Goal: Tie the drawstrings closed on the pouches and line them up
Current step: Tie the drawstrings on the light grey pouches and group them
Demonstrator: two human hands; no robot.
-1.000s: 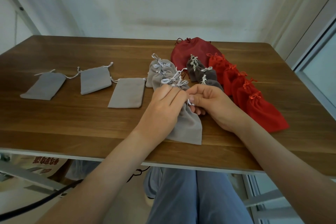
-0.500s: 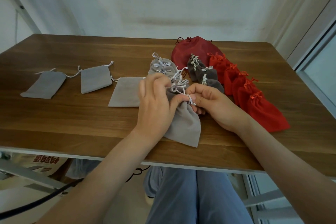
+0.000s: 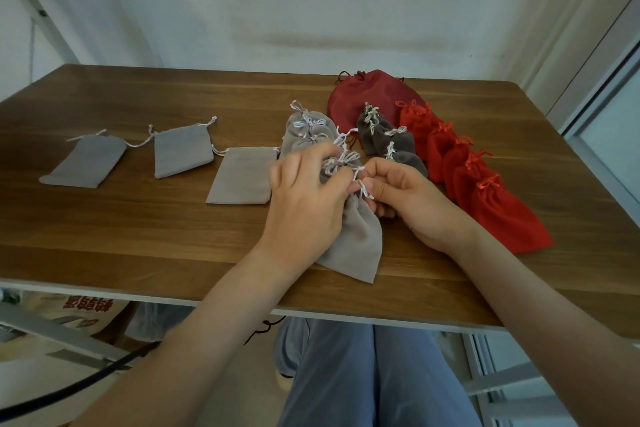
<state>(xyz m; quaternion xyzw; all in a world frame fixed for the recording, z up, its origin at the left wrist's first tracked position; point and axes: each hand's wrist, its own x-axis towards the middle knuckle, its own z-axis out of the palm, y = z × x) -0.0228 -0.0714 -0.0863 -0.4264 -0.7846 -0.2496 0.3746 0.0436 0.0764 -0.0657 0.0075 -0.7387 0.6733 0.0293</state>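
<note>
A light grey pouch [image 3: 358, 243] lies near the table's front edge with its neck gathered. My left hand [image 3: 304, 208] pinches the pouch's white drawstring [image 3: 362, 185] at the neck, and my right hand [image 3: 408, 198] pinches the same drawstring from the right side. Behind them lie tied light grey pouches [image 3: 304, 132], tied dark grey pouches [image 3: 391, 142] and a row of tied red pouches [image 3: 485, 194]. Three flat light grey pouches [image 3: 242, 175] with loose strings lie to the left.
A large dark red bag [image 3: 367, 94] lies at the back behind the rows. The wooden table [image 3: 138, 236] has its front edge close to my knees. A window frame stands at the right, a bag and a black cable under the table at the left.
My left hand has lifted from the pouch's neck and worked the string round, its fingers now spread higher over the knot. The pouch's bottom has shifted slightly. My right hand stays in place.
</note>
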